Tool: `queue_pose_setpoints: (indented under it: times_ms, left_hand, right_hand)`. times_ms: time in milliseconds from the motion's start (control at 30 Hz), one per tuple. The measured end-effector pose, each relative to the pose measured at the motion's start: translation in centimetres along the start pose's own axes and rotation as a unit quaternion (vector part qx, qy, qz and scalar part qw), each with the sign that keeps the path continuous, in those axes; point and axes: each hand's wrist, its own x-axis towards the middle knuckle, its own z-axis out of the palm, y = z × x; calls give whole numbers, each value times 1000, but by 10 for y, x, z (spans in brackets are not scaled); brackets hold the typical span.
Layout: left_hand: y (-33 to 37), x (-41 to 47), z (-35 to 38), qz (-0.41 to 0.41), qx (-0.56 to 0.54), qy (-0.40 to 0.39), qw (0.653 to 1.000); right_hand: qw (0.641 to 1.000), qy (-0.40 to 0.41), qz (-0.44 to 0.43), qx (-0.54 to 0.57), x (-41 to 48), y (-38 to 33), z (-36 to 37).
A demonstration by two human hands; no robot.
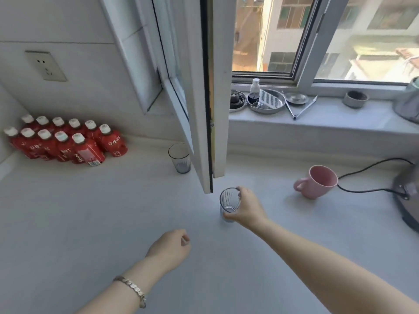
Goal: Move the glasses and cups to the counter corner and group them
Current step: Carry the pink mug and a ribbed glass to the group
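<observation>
My right hand grips a clear ribbed glass from its right side, with the glass upright in the middle of the white counter. A second clear glass stands farther back, just left of the open window sash. A pink mug sits to the right, its handle pointing left. My left hand hovers low over the counter with its fingers curled and nothing in it; a bracelet is on that wrist.
Several red bottles with white caps fill the far left counter corner. The open window sash juts out over the counter between the two glasses. An appliance with a black cord stands at the right edge. Metal dishes and tongs lie on the sill.
</observation>
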Motion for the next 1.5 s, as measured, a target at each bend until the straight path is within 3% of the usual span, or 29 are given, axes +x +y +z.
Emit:
queue_pose_setpoints:
  times_ms: [233, 500, 700, 933, 1100, 1300, 1500]
  left_hand:
    - [112, 37, 34, 69, 55, -7, 996]
    - [289, 102, 64, 205, 28, 9, 978]
    - [351, 142, 91, 205, 37, -9, 978]
    - [350, 147, 102, 172, 55, 64, 981]
    - [322, 118, 106, 175, 2, 113, 978]
    - [266, 56, 85, 177, -104, 115, 972]
    - [163, -28, 66, 132, -96, 157, 974]
  right_hand:
    - [994, 84, 22, 70, -38, 95, -96]
    - [989, 115, 82, 47, -62, 201, -183]
    - [984, 123, 108, 73, -54, 233, -199]
    - [974, 125, 117, 146, -44, 241, -200]
    - [982, 102, 107, 122, -48, 236, -198]
    - [993, 68, 60, 74, -65, 200, -188]
    - [999, -23, -35, -2, -92, 127, -150]
